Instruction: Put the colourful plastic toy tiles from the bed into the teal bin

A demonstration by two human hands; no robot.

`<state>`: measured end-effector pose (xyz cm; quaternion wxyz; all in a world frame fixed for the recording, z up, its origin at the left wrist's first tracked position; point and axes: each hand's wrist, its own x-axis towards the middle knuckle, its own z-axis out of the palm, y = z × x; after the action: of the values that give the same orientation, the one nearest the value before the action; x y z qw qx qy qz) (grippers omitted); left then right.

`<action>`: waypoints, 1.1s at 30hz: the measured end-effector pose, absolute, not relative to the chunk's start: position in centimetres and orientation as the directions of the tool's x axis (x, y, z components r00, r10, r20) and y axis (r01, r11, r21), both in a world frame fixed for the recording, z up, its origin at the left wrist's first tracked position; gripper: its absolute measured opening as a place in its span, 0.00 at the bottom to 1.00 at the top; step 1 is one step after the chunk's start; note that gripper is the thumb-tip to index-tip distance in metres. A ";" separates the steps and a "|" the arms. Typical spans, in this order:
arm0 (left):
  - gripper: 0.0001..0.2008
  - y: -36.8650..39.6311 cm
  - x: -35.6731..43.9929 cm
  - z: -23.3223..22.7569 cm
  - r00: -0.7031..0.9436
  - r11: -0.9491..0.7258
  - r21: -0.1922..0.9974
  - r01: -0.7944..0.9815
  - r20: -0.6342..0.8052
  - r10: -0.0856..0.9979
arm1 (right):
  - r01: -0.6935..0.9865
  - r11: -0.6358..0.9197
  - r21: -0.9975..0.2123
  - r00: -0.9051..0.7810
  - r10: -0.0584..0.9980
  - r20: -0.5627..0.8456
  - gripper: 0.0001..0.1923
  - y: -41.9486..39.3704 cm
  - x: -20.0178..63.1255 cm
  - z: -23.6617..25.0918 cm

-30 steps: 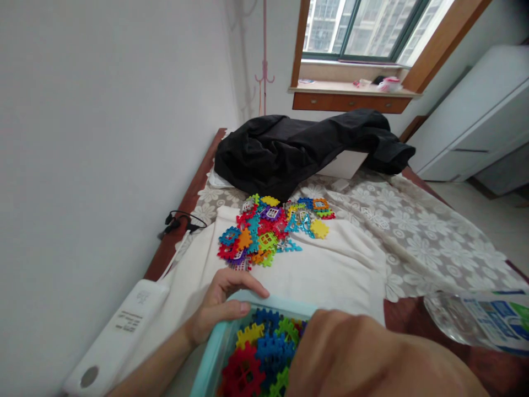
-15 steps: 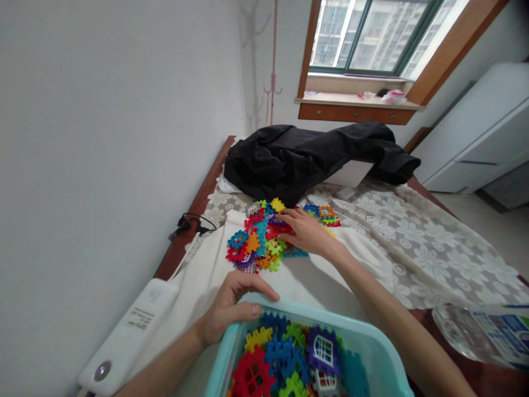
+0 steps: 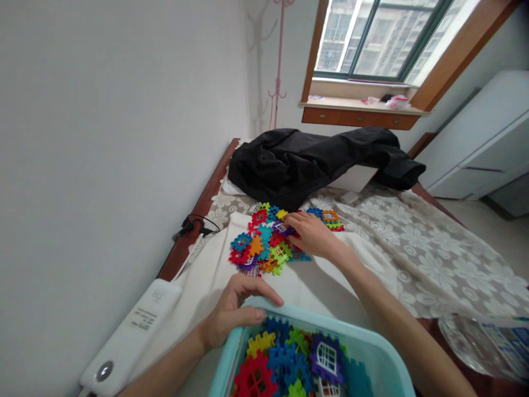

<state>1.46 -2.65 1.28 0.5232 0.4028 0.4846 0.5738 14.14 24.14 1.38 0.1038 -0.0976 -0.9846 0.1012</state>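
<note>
- Centrally, your right hand (image 3: 312,234) dips into a heap of toothed plastic pieces (image 3: 264,245), fingers curled downward; whether they have closed on one, the view does not tell you.
- At your right fingertips, center of the frame, sits a purple window-patterned piece (image 3: 279,228), with a yellow piece (image 3: 281,214) just beside them toward the top and a lime-green piece (image 3: 281,252) just below your thumb.
- Lower center, your left hand (image 3: 231,309) clasps the far-left corner of a light-blue tub (image 3: 374,350), thumb and forefinger over its rim.
- Inside the tub, bottom of the frame, you have more pieces, among them a red piece (image 3: 255,376) and a purple piece with a white lattice (image 3: 326,357).
- Beneath the heap, a cream cloth (image 3: 314,284) lies over a floral cover (image 3: 438,253), reddish-brown wood (image 3: 206,201) edging it center left.
- Across the upper center, black fabric (image 3: 309,160) drapes in folds, partly over a white box (image 3: 355,177).
- Flanking you, a white oblong device (image 3: 136,336) lies lower left, and a clear plastic container (image 3: 460,336) lower right.
- Beyond, a pink stand (image 3: 279,71) rises top center beside a window (image 3: 380,44); a pale wall (image 3: 124,110) fills the left, a white cabinet (image 3: 475,135) the upper right.
</note>
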 end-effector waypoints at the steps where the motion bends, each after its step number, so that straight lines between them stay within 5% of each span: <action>1: 0.15 -2.6 1.4 1.3 -0.127 0.010 0.979 -0.205 -0.037 0.991 | 0.172 0.963 -0.209 -0.959 0.212 0.186 0.08 24.2 14.2 1.5; 7: 0.16 -2.6 1.4 1.3 -0.127 0.023 0.982 -0.188 -0.047 0.991 | 0.150 0.958 -0.244 -0.910 0.230 0.345 0.06 25.0 14.7 2.9; 13: 0.16 -2.6 1.3 0.9 -0.114 0.011 0.977 -0.213 -0.036 0.993 | -0.063 0.648 -0.759 -0.862 0.347 0.369 0.11 25.0 15.8 5.4; 15: 0.16 -2.6 1.3 0.9 -0.121 0.009 0.974 -0.226 -0.037 0.992 | -0.187 0.461 -0.868 -0.919 0.229 0.320 0.15 24.3 16.7 7.2; 17: 0.16 -2.7 1.4 1.0 -0.132 0.014 0.971 -0.239 -0.047 0.990 | -0.285 0.331 -0.900 -0.953 0.002 0.303 0.17 23.3 17.7 9.5; 19: 0.15 -2.8 1.7 1.2 -0.147 0.026 0.967 -0.254 -0.065 0.987 | -0.338 0.270 -0.902 -0.931 -0.237 0.278 0.17 22.0 18.5 11.8; 21: 0.15 -2.8 1.9 1.5 -0.165 0.032 0.963 -0.267 -0.078 0.983 | -0.339 0.289 -0.895 -0.917 -0.312 0.247 0.17 21.0 18.9 13.2; 24: 0.14 -2.8 2.0 1.7 -0.183 0.029 0.962 -0.273 -0.081 0.980 | -0.240 0.533 -0.811 -0.971 -0.138 0.197 0.16 20.2 18.4 12.3; 27: 0.14 -2.6 1.8 1.6 -0.157 0.019 0.968 -0.250 -0.060 0.986 | -0.034 0.815 -0.578 -0.996 0.022 0.091 0.22 20.3 17.0 8.4; 30: 0.15 -2.5 1.4 1.3 -0.109 0.005 0.976 -0.219 -0.030 0.994 | 0.086 0.923 -0.375 -0.996 0.089 -0.008 0.39 20.5 15.5 4.3; 33: 0.15 -2.5 1.3 1.3 -0.090 0.003 0.973 -0.232 -0.024 0.996 | 0.092 0.960 -0.264 -0.996 0.091 -0.016 0.31 20.6 14.5 2.5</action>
<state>1.29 -2.47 1.29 0.5348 0.4111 0.4642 0.5740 14.46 20.64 2.51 -0.0021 -0.0460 -0.9900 0.1334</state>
